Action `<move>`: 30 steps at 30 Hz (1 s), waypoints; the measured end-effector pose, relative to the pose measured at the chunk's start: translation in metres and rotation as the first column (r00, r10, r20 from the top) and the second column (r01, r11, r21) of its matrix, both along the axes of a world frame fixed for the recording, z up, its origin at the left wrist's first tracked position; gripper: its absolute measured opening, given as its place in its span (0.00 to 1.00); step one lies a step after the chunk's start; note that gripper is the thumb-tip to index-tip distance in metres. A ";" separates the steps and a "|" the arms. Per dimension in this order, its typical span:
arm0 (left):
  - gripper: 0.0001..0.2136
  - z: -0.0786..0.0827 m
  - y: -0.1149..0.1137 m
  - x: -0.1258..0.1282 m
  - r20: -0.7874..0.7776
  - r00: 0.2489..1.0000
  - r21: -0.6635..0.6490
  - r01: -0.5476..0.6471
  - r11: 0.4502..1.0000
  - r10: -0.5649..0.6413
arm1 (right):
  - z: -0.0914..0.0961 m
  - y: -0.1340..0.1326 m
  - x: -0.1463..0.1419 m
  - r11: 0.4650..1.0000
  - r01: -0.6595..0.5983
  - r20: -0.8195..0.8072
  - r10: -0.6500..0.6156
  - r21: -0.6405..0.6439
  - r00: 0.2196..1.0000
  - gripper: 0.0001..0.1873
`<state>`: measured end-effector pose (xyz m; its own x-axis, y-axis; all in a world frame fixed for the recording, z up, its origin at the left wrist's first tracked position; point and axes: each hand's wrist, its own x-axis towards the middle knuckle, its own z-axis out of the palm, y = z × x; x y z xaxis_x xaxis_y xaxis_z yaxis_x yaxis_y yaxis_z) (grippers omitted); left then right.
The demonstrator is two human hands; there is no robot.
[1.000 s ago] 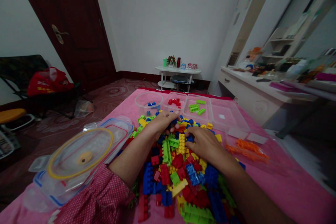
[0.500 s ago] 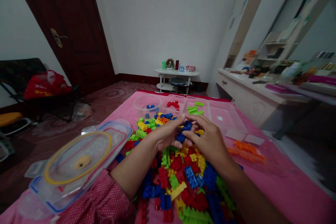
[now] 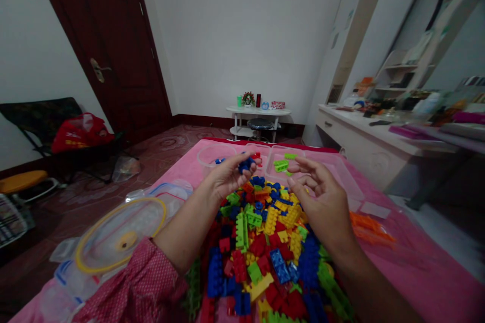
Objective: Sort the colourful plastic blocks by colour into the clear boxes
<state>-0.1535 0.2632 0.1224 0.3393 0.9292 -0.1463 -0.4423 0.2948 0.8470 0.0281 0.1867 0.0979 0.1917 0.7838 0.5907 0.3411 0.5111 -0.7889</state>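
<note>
My left hand [image 3: 231,174] is turned partly palm up, its fingers curled round blue building bricks [image 3: 247,164]; how many it holds I cannot tell. To the right, my right hand [image 3: 316,189] has its fingers apart and nothing between them, above the pile's right side. Beneath both hands spreads a heap of building bricks [image 3: 257,245] in red, yellow, green and blue. Behind the hands stand a round clear tub [image 3: 202,154] with blue bricks, a clear box with red bricks [image 3: 257,157], and another clear box [image 3: 270,169] with green bricks [image 3: 281,165].
A further clear box [image 3: 346,174] stands at the right. Clear lids, one with a yellow ring [image 3: 81,242], lie at the left. Orange pieces [image 3: 369,227] in clear plastic rest on the pink cloth [image 3: 417,272]. A dressing table [image 3: 356,131] is beyond, on the right.
My hands have parted: the left moved left and away with the blue bricks, the right let go and moved right with its fingers opened. The view has tilted slightly up.
</note>
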 end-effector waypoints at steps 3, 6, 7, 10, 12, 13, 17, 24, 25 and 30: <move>0.07 0.012 0.043 -0.018 -0.133 0.962 0.161 -0.218 0.963 0.240 | 0.002 0.000 0.001 1.000 0.017 -0.022 -0.017 0.009 1.000 0.19; 0.09 0.008 0.084 -0.035 -0.364 0.759 0.379 -0.408 0.831 0.539 | 0.003 0.001 0.002 1.000 0.009 -0.021 -0.009 0.020 1.000 0.19; 0.10 0.004 0.094 -0.040 -0.395 0.726 0.398 -0.418 0.817 0.563 | 0.004 0.001 0.003 1.000 0.006 -0.022 -0.006 0.022 1.000 0.19; 0.17 -0.012 0.105 -0.050 -0.473 0.649 0.446 -0.407 0.797 0.596 | 0.004 0.001 0.005 0.999 0.021 -0.024 -0.020 0.027 1.000 0.18; 0.20 -0.022 0.098 -0.050 -0.554 0.536 0.572 -0.311 0.759 0.637 | 0.003 0.000 0.006 0.999 0.037 -0.019 -0.037 0.023 0.999 0.18; 0.19 -0.027 0.092 -0.048 -0.593 0.453 0.654 -0.212 0.726 0.666 | 0.002 0.000 0.007 0.999 0.040 -0.010 -0.040 0.015 0.999 0.18; 0.13 -0.038 0.057 -0.028 -0.667 0.228 0.743 0.276 0.610 0.710 | 0.000 0.003 0.008 0.998 0.046 0.082 -0.043 -0.033 0.996 0.15; 0.15 -0.056 0.020 -0.007 -0.834 0.028 0.444 0.627 0.640 0.551 | -0.001 0.012 0.028 0.985 0.017 0.419 0.058 -0.172 0.906 0.08; 0.15 -0.058 0.018 -0.007 -0.837 0.002 0.424 0.632 0.648 0.547 | -0.003 0.014 0.032 0.977 0.018 0.459 0.084 -0.214 0.884 0.09; 0.16 -0.065 0.013 -0.008 -0.810 -0.045 0.469 0.548 0.692 0.585 | -0.008 0.013 0.029 0.955 0.008 0.524 0.157 -0.297 0.837 0.10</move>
